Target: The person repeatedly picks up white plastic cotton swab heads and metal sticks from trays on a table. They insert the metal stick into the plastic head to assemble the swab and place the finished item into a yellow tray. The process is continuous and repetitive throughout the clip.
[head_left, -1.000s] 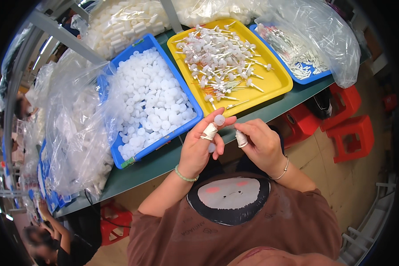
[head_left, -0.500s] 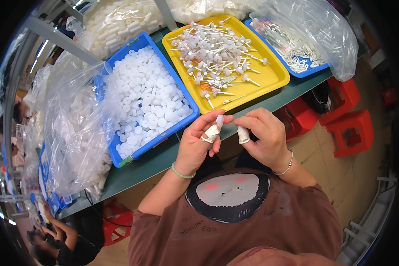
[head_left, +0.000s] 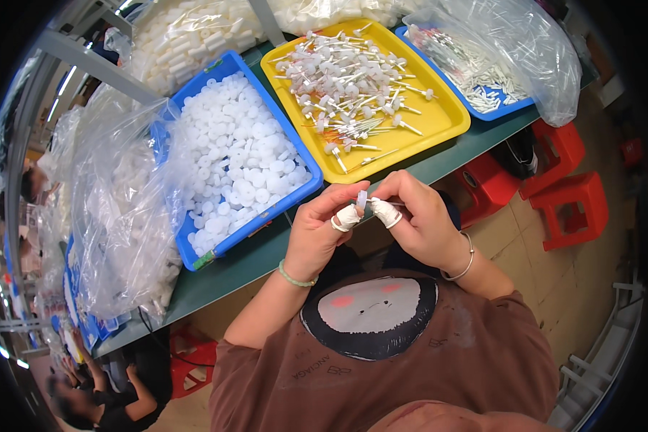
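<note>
apparently, a white disc sits between hands.

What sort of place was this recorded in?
Probably a small-parts assembly workshop: a blue plastic tray full of white discs and a yellow plastic tray heaped with white disc-and-rod pieces share a green workbench, with another person at left.

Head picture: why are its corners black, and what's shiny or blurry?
Head view: black corners, probably from the fisheye lens; same view, left: glare streaks the bag; same view, lower left: the co-worker looks blurry, the fingers clearer.
</note>
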Motion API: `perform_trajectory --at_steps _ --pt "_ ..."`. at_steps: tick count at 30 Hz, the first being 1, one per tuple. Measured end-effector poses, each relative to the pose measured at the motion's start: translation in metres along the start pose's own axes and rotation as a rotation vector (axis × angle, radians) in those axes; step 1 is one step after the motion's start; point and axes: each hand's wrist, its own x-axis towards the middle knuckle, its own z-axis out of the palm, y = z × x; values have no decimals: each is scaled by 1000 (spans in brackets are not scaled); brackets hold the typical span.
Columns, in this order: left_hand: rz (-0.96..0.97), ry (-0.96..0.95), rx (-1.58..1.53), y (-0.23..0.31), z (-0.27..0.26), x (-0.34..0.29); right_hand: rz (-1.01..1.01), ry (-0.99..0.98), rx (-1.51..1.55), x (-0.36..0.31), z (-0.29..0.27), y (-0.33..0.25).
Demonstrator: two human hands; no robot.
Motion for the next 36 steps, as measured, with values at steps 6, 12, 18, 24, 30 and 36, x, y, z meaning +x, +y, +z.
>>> perform_trajectory --at_steps 6,12,18,24,30,36 --pt "56 0 56 -3 -4 0 107 -101 114 4 -2 -4" --pt "64 29 109 -6 -1 3 -350 -94 -461 0 2 -3" --pt "26 31 -99 -5 -5 -1 -151 -136 -289 18 -42 -16" --pt "39 -13 -21 -1 1 2 95 316 -1045 55 -205 82" --pt "31 -22 -33 1 -1 2 298 90 -1101 78 -221 100" --pt "28 12 -23 1 3 4 101 242 -1107 67 -210 80"
